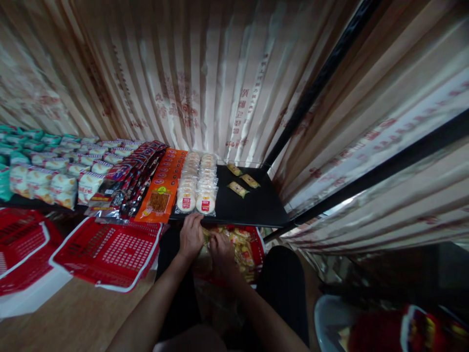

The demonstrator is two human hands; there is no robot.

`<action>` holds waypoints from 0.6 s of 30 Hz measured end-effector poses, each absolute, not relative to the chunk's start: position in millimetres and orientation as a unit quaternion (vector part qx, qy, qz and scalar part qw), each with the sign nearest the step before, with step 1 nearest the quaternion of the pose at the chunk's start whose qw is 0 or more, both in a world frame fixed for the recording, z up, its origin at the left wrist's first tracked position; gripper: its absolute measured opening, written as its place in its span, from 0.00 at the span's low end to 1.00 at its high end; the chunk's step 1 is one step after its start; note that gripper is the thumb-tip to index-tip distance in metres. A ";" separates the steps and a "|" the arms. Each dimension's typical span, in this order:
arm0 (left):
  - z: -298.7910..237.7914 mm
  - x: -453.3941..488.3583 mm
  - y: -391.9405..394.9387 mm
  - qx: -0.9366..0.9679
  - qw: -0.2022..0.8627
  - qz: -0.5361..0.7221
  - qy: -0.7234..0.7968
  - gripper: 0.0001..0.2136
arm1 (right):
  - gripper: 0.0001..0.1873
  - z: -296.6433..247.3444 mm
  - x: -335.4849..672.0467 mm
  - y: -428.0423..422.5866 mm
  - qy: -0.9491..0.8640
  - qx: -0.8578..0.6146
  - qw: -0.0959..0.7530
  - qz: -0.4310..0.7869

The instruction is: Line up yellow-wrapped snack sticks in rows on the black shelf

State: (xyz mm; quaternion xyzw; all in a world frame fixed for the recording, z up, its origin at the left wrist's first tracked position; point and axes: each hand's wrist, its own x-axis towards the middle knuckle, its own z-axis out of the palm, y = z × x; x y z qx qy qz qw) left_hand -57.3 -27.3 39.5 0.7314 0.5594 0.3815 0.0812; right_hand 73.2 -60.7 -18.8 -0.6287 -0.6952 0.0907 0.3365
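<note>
My left hand (191, 237) is at the shelf's front edge, just below the round white crackers in clear wrappers (205, 202). Its fingers are curled together, and what they grip, if anything, is hidden. My right hand (222, 250) is close beside it, lower and over a red basket (261, 243) of yellow snack packets (245, 247). Those fingers are bent inward too, their tips out of clear sight. Between the hands shows a dim yellowish wrapper (205, 247). Three small gold-green packets, one of them a flat packet (238, 189), lie on the black shelf (262, 208).
Orange snack bags (160, 190), dark red bags (128, 188) and rows of white packs (64, 188) fill the shelf leftward. Red baskets (110, 254) stand below. A black post (293, 122) rises at right before a pleated curtain (205, 88). A pale tub (328, 318) sits lower right.
</note>
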 end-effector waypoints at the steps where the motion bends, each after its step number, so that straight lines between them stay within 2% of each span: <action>1: 36.1 -55.4 -36.0 0.752 0.099 0.350 0.550 0.15 | 0.17 -24.0 73.3 -66.3 -0.692 -0.646 0.303 0.108; 5: 19.7 -44.2 -68.4 0.778 0.141 0.187 0.583 0.14 | 0.17 -34.9 74.5 -79.8 -0.672 -0.688 0.202 0.185; 8: 11.5 -38.5 -79.5 0.762 0.185 0.063 0.617 0.17 | 0.18 -34.1 74.1 -82.0 -0.670 -0.682 0.179 0.231; 12: 5.7 -37.1 -79.7 0.749 0.256 -0.033 0.610 0.22 | 0.18 -31.5 70.8 -80.8 -0.637 -0.684 0.214 0.285; 18: 1.9 -37.3 -78.2 0.743 0.261 -0.030 0.616 0.20 | 0.18 -38.1 67.1 -81.1 -0.606 -0.671 0.273 0.327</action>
